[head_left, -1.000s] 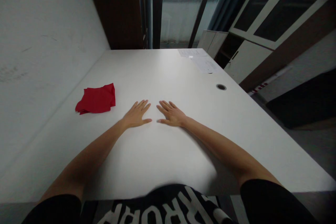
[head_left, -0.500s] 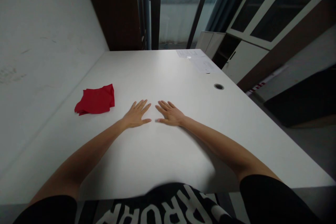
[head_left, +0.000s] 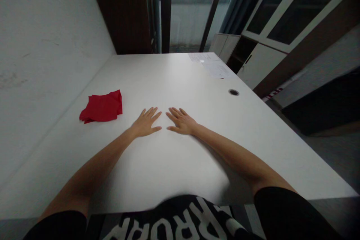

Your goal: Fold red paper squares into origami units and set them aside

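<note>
Red cloth [head_left: 101, 107] near left hand [head_left: 143, 124], right hand [head_left: 184, 123] beside, fingers [head_left: 156, 116] spread, cabinet [head_left: 262, 65] contents unclear

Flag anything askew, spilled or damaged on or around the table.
Nothing major; no spill shows. The red cloth on the left of the white table lies unevenly folded, its edges not lined up. The wall at left carries dark smudges, so it looks dirty or worn.

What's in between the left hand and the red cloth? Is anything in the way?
Nothing visible is in the way. Between the left hand and the red cloth there's just the white tabletop. The papers lie off at the far right, not between them.
</note>
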`<state>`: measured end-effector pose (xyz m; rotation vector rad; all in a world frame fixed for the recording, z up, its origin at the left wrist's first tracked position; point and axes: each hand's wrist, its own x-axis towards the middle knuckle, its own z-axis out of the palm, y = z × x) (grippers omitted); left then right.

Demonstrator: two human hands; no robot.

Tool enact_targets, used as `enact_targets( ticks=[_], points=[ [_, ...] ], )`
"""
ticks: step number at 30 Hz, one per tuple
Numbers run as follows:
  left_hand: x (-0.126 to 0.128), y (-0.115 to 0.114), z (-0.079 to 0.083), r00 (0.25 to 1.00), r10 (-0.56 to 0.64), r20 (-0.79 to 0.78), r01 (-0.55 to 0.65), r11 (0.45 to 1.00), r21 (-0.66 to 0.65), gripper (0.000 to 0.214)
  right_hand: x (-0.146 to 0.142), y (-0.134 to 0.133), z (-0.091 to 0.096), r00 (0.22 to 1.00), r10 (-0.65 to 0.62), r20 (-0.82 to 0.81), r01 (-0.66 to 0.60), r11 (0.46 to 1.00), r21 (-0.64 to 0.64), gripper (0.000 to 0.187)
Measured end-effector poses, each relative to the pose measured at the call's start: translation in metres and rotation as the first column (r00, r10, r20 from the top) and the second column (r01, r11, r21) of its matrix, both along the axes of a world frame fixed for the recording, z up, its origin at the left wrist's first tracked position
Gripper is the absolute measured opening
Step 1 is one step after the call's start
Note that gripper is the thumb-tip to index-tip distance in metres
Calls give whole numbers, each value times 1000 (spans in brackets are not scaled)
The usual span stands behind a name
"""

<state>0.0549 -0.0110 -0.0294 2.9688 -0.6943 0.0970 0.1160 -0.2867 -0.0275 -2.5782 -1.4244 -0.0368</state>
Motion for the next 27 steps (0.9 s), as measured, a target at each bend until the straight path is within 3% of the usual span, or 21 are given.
enact_targets(
  ticks=[27],
  points=[
    [-1, 0, 1, 1000, 1, 4, -1, 1000, -18, 81, 2, -1, -4, 1000, 5, 17, -5, 1000, 16, 83]
  ],
)
